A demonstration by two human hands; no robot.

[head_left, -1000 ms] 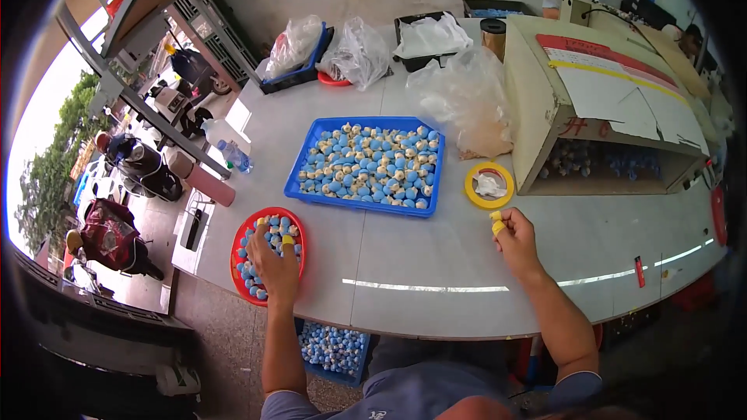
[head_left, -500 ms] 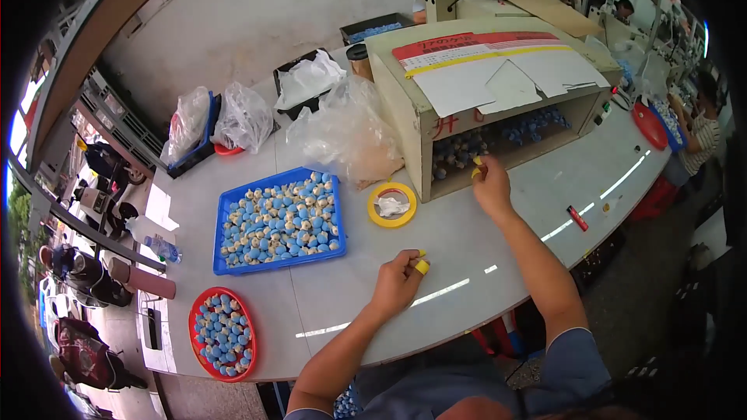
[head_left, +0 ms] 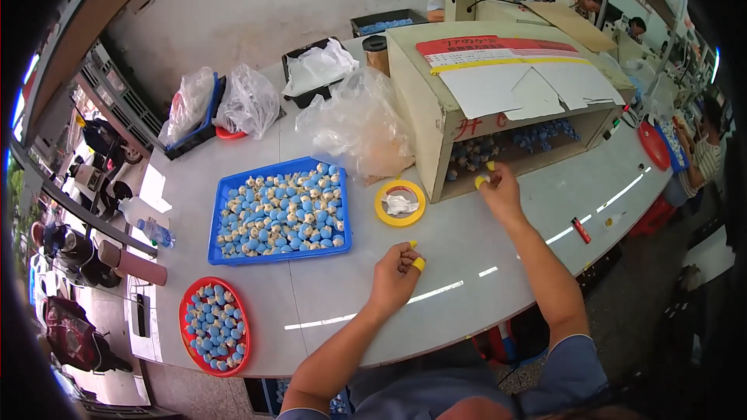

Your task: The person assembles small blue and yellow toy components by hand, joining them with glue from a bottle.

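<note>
Beige box-edge (head_left: 446, 144) seemingly beside right hand (head_left: 500, 189)

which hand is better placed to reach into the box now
Probably the right hand: it is already close to the opening of the box. The left hand is farther from that opening, over the table.
</note>
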